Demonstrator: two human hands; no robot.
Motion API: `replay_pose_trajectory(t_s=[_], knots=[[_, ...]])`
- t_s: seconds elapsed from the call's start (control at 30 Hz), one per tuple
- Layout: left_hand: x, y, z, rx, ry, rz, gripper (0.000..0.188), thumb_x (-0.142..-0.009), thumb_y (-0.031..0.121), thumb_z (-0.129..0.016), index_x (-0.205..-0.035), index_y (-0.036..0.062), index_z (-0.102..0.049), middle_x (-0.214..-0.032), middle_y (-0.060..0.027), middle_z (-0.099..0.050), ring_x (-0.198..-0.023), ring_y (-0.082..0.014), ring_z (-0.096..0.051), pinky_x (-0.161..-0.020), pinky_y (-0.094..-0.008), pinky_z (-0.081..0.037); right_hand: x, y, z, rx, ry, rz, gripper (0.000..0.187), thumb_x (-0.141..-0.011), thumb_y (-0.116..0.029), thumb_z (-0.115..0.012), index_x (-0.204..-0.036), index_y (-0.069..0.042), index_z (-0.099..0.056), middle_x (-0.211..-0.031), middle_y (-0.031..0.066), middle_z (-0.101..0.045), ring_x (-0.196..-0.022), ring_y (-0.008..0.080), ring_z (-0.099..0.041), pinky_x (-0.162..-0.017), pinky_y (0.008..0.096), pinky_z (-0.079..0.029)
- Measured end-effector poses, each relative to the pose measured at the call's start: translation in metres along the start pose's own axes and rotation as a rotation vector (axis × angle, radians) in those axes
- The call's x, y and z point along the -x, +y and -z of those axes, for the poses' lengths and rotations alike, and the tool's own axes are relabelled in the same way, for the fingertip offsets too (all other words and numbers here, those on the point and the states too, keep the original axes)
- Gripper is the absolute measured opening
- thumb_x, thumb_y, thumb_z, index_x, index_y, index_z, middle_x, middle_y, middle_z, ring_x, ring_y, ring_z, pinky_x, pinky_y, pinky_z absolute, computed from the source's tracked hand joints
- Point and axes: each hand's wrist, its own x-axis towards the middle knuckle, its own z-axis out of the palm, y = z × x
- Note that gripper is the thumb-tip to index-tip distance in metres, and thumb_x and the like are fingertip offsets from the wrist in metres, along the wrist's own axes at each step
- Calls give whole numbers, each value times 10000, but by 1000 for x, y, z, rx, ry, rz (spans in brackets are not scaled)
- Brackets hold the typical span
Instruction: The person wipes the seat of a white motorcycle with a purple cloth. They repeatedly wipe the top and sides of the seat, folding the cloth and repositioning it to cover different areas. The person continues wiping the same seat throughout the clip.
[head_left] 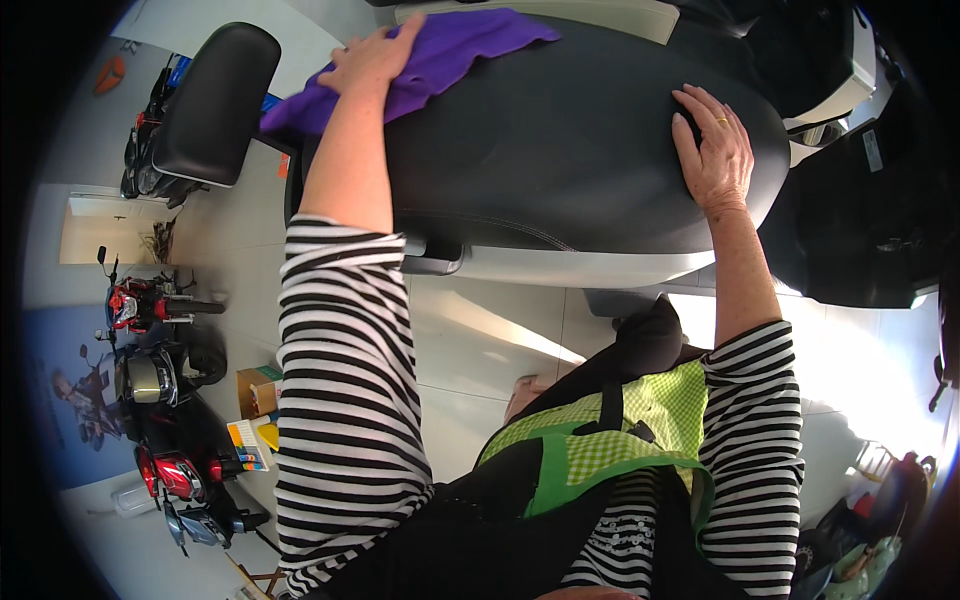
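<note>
A black scooter seat (pixel 540 140) with pale stitching stretches across the upper middle. My left hand (pixel 372 62) lies with fingers spread on a purple cloth (pixel 470 48), pressing it against the seat's left end. The cloth drapes over that end and spreads along the far side. On the seat's right part rests my right hand (pixel 716 150), palm down, fingers stretched out, a ring on one finger. It holds nothing. A padded black backrest (pixel 220 105) stands to the left of the cloth.
White scooter bodywork (pixel 590 265) runs under the seat's near edge. At the right is the scooter's dark front part (pixel 850 225). Several motorcycles (pixel 165 385) line the left wall, with a cardboard box (pixel 258 392) close by. Pale tiles (pixel 460 345) cover the floor.
</note>
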Motion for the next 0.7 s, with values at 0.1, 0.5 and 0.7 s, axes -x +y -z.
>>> replay_pose_trajectory(t_s=[0.1,0.5,0.7], knots=[[17,46,-1,-28,-2,-180,831,-781,859,-384,-1446,372,-488,-1554,-73,-394,-1436,-372,-312,-1083,-683,-222,1,0,0,-4,4,-5,312,-925,-276,-574,-1163,-110,-688,-1264,39,-657,-1207,262,-586,-1126,403,-376],[95,166,-34,108,-17,-707,419,-919,372,-508,-1317,305,-619,-1435,-60,-515,-1361,-328,-406,-1070,-703,-226,3,5,-3,-25,-2,18,273,-922,-212,-575,-1144,-106,-691,-1248,61,-661,-1194,291,-585,-1101,416,-394],[27,49,-7,49,-11,-267,424,-958,280,-400,-1326,199,-594,-1470,-72,-490,-1395,-298,-398,-1061,-681,-284,4,4,-3,-33,-16,3,273,-929,-202,-558,-1149,-118,-697,-1267,26,-659,-1225,261,-577,-1114,404,-384]])
